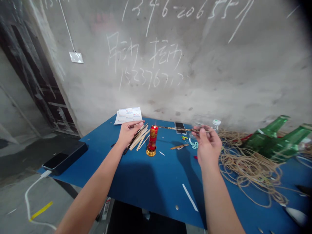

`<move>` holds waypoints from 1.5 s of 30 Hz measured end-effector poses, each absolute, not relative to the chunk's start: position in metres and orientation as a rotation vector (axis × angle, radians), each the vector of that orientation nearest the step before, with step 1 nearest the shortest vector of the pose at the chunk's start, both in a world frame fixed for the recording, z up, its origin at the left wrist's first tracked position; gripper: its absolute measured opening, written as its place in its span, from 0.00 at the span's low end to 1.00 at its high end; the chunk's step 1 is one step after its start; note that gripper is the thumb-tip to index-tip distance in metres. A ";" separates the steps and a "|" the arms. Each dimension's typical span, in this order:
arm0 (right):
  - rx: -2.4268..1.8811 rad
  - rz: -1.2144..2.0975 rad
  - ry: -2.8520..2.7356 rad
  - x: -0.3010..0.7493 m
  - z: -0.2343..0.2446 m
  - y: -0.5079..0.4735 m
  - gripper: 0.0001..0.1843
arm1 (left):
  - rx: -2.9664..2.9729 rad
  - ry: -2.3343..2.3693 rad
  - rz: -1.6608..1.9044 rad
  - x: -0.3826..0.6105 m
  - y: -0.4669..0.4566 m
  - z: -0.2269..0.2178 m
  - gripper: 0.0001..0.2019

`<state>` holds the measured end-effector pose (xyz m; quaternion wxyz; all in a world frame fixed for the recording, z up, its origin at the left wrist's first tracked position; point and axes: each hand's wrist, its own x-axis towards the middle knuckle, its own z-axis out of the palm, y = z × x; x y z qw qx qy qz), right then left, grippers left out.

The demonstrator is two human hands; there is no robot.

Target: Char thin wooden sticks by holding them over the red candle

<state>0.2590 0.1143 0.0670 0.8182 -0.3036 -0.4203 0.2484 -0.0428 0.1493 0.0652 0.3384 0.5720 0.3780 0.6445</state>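
Note:
My left hand [130,134] hovers over a pile of pale wooden sticks [140,138], its fingers closed close to their upper ends. Whether it grips them is hard to tell. My right hand [207,143] pinches a long, thin, dark-banded stick [175,128] that reaches left to the flame of a lit red candle [152,138] in a gold base. The candle stands between my hands on the blue table [126,182].
A phone [180,127] and a short wooden strip [179,146] lie behind my right hand. To the right sit a tangled coil of tan cord [248,165] and green glass bottles [269,138]. Papers [128,116] lie at the back edge, beside a chalk-marked concrete wall.

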 end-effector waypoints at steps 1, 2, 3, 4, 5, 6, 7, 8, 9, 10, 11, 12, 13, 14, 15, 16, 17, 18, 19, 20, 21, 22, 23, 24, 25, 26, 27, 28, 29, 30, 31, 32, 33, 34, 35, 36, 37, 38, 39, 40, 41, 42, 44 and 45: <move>-0.646 0.529 -0.894 0.260 0.067 0.114 0.15 | 1.492 0.986 1.679 -0.043 0.149 0.065 0.17; -0.644 0.528 -0.894 0.260 0.067 0.114 0.15 | 1.493 0.987 1.679 -0.043 0.150 0.065 0.17; -0.641 0.526 -0.894 0.261 0.067 0.114 0.15 | 1.493 0.987 1.679 -0.043 0.150 0.065 0.17; -0.637 0.524 -0.894 0.261 0.067 0.115 0.15 | 1.492 0.986 1.681 -0.043 0.150 0.065 0.17; -0.633 0.523 -0.895 0.262 0.067 0.115 0.14 | 1.491 0.985 1.683 -0.043 0.150 0.065 0.18; -0.630 0.524 -0.895 0.263 0.067 0.115 0.14 | 1.491 0.983 1.687 -0.043 0.150 0.065 0.18; -0.629 0.526 -0.895 0.264 0.067 0.115 0.14 | 1.492 0.982 1.690 -0.042 0.150 0.065 0.17; -0.630 0.526 -0.895 0.264 0.067 0.115 0.14 | 1.495 0.980 1.691 -0.042 0.150 0.066 0.17; -0.635 0.525 -0.895 0.265 0.066 0.115 0.14 | 1.498 0.978 1.691 -0.042 0.150 0.066 0.17; -0.642 0.521 -0.894 0.266 0.066 0.115 0.15 | 1.499 0.977 1.691 -0.042 0.150 0.066 0.17; -0.648 0.516 -0.892 0.266 0.066 0.115 0.15 | 1.497 0.977 1.691 -0.042 0.149 0.066 0.17; -0.652 0.512 -0.892 0.266 0.066 0.115 0.15 | 1.492 0.978 1.691 -0.042 0.149 0.067 0.17; -0.656 0.509 -0.891 0.267 0.066 0.115 0.16 | 1.488 0.982 1.690 -0.042 0.149 0.067 0.17; -0.658 0.507 -0.889 0.267 0.066 0.115 0.16 | 1.486 0.986 1.690 -0.042 0.149 0.067 0.17; -0.658 0.506 -0.887 0.267 0.066 0.115 0.16 | 1.485 0.989 1.690 -0.042 0.149 0.067 0.18; -0.656 0.503 -0.883 0.267 0.066 0.115 0.16 | 1.489 0.990 1.688 -0.043 0.150 0.067 0.17; -0.652 0.502 -0.878 0.267 0.066 0.116 0.16 | 1.494 0.989 1.687 -0.043 0.150 0.066 0.17; -0.648 0.501 -0.874 0.268 0.067 0.116 0.15 | 1.500 0.987 1.689 -0.043 0.150 0.066 0.18; -0.645 0.500 -0.871 0.268 0.067 0.116 0.15 | 1.505 0.984 1.693 -0.044 0.151 0.066 0.18; -0.645 0.500 -0.870 0.268 0.067 0.116 0.16 | 1.509 0.982 1.695 -0.044 0.152 0.065 0.18; -0.650 0.500 -0.870 0.268 0.067 0.116 0.16 | 1.511 0.982 1.696 -0.044 0.152 0.065 0.18; -0.655 0.498 -0.870 0.268 0.067 0.116 0.16 | 1.511 0.983 1.696 -0.045 0.153 0.064 0.19; -0.661 0.496 -0.871 0.268 0.066 0.117 0.16 | 1.511 0.984 1.694 -0.045 0.153 0.064 0.19; -0.666 0.493 -0.872 0.268 0.066 0.117 0.16 | 1.510 0.986 1.691 -0.045 0.153 0.064 0.19; -0.668 0.492 -0.873 0.268 0.066 0.117 0.16 | 1.510 0.986 1.691 -0.045 0.153 0.064 0.19; -0.667 0.493 -0.875 0.268 0.065 0.117 0.16 | 1.509 0.984 1.694 -0.045 0.153 0.064 0.19; -0.663 0.495 -0.877 0.268 0.065 0.117 0.15 | 1.508 0.981 1.696 -0.044 0.153 0.064 0.20; -0.657 0.498 -0.879 0.267 0.065 0.117 0.15 | 1.507 0.979 1.699 -0.044 0.154 0.064 0.20; -0.650 0.503 -0.881 0.266 0.065 0.117 0.15 | 1.505 0.976 1.700 -0.044 0.154 0.064 0.20; -0.643 0.507 -0.883 0.266 0.065 0.117 0.15 | 1.503 0.973 1.700 -0.044 0.154 0.064 0.20; -0.638 0.510 -0.884 0.265 0.065 0.117 0.15 | 1.503 0.971 1.698 -0.045 0.154 0.063 0.20; -0.636 0.512 -0.886 0.264 0.065 0.117 0.15 | 1.503 0.970 1.697 -0.045 0.154 0.063 0.19; -0.637 0.513 -0.887 0.263 0.065 0.117 0.15 | 1.505 0.968 1.695 -0.045 0.155 0.063 0.19; -0.640 0.513 -0.887 0.263 0.065 0.117 0.16 | 1.507 0.968 1.693 -0.045 0.155 0.063 0.19; -0.644 0.511 -0.885 0.262 0.065 0.116 0.16 | 1.510 0.969 1.692 -0.045 0.155 0.062 0.19; -0.646 0.507 -0.883 0.261 0.065 0.116 0.16 | 1.511 0.970 1.692 -0.046 0.155 0.062 0.19; -0.646 0.506 -0.882 0.261 0.066 0.116 0.16 | 1.512 0.971 1.692 -0.046 0.156 0.062 0.19; -0.644 0.506 -0.882 0.260 0.066 0.116 0.15 | 1.515 0.972 1.690 -0.046 0.156 0.062 0.20; -0.641 0.507 -0.883 0.259 0.066 0.116 0.15 | 1.516 0.972 1.690 -0.046 0.156 0.062 0.20; -0.638 0.509 -0.884 0.259 0.066 0.116 0.15 | 1.516 0.971 1.693 -0.046 0.156 0.062 0.20; -0.637 0.512 -0.886 0.258 0.066 0.116 0.14 | 1.516 0.971 1.695 -0.047 0.156 0.062 0.20; -0.638 0.513 -0.887 0.258 0.066 0.116 0.14 | 1.517 0.973 1.695 -0.047 0.156 0.062 0.20; -0.642 0.509 -0.889 0.257 0.065 0.116 0.15 | 1.517 0.978 1.695 -0.047 0.157 0.061 0.20; -0.644 0.505 -0.891 0.256 0.065 0.116 0.15 | 1.517 0.981 1.693 -0.047 0.157 0.061 0.20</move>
